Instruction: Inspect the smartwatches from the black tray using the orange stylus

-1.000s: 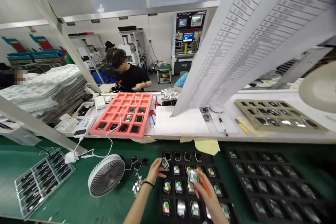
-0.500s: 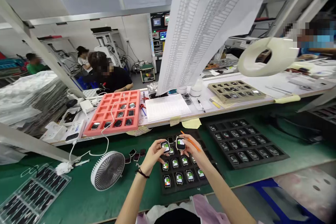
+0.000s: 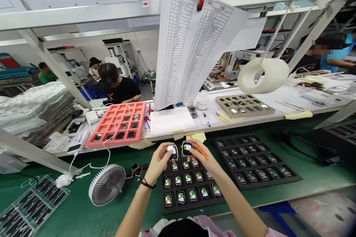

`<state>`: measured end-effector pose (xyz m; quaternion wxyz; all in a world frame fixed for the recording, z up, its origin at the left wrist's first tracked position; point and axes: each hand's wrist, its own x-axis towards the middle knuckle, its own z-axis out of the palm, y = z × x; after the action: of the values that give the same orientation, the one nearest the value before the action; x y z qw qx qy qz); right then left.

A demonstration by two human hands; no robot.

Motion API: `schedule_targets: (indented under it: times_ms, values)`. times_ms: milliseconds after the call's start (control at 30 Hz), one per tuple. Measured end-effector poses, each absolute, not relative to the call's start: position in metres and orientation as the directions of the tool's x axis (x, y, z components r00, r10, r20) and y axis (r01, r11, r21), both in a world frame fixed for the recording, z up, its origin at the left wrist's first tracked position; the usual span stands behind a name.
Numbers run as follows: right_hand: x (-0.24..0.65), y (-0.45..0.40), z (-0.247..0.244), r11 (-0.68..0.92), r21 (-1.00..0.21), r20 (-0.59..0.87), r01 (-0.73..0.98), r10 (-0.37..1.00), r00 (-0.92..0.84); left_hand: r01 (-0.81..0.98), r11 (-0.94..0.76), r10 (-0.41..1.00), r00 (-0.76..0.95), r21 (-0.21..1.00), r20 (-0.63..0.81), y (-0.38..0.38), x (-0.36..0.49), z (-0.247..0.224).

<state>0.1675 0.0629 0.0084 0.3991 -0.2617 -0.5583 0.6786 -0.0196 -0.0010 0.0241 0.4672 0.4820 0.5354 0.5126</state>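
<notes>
My left hand [image 3: 159, 162] grips a black smartwatch body [image 3: 173, 152] by its edges, with a silvery patch on the side nearest my thumb. My right hand [image 3: 199, 156] holds a second black smartwatch [image 3: 187, 149], its screen showing a green and white patch, and an orange stylus [image 3: 200, 152] lies in the same fingers. Both hands hover just above the far edge of a black compartment tray [image 3: 191, 206], whose rows of watches sit right below them. Some of its far pockets are hidden behind my hands.
To the right lies a second black tray [image 3: 280, 177] full of watches. On the left are a white desk fan [image 3: 107, 185], several loose watch frames [image 3: 136, 170], and a clear tray of dark parts [image 3: 33, 207]. A red foam tray [image 3: 116, 124] stands on the white shelf beyond.
Both hands have risen and come together, each holding a watch up near the tray's far edge. My view has swung up and left, bringing the second black tray fully into sight.
</notes>
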Motion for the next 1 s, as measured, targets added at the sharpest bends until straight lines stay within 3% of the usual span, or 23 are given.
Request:
schedule_targets:
  times_ms: [200,567,1000]
  values:
    - [0.203,0.08,0.019,-0.022,-0.97,0.12,-0.242,0.822,-0.557,-0.027,-0.062,0.987,-0.152,0.998,0.057,0.016,0.014,0.033]
    - [0.242,0.088,0.026,-0.036,-0.981,0.085,-0.19,0.802,-0.591,-0.058,-0.003,0.98,-0.198,0.998,-0.009,0.012,0.071,0.045]
    - [0.254,0.094,0.021,-0.059,-0.963,0.103,-0.263,0.821,-0.561,-0.02,0.036,0.977,-0.211,0.999,-0.04,0.01,0.08,0.039]
